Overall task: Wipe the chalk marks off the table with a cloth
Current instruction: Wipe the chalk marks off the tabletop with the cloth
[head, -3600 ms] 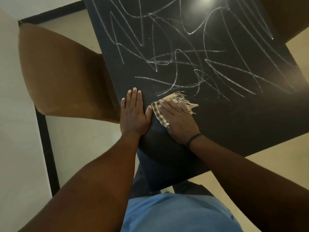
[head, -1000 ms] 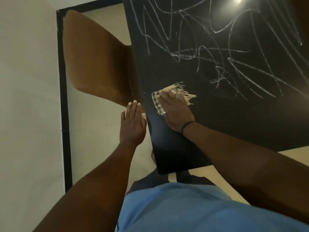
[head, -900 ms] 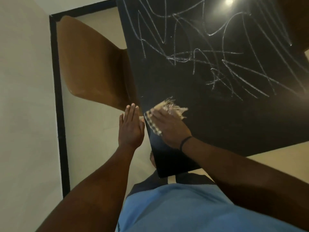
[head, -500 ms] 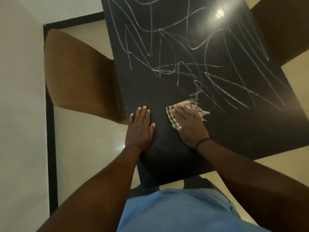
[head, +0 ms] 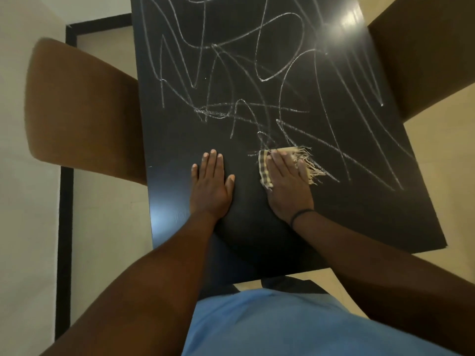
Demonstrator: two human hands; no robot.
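White chalk marks (head: 259,80) scrawl across the far two thirds of the black table (head: 177,140). A small checked, fringed cloth (head: 305,163) lies at the near edge of the marks. My right hand (head: 288,186) presses flat on the cloth with straight fingers and covers most of it. My left hand (head: 210,186) rests flat on the bare table to the cloth's left, fingers straight, holding nothing. The strip of table nearest me shows no chalk.
A brown chair (head: 82,114) stands against the table's left side, and another brown chair (head: 426,52) at the far right. Pale floor tiles with a black border (head: 65,201) lie to the left. My blue shirt fills the bottom.
My right hand has slid the cloth to the right and further onto the chalk marks. My left hand has come from the table's left edge onto the tabletop.
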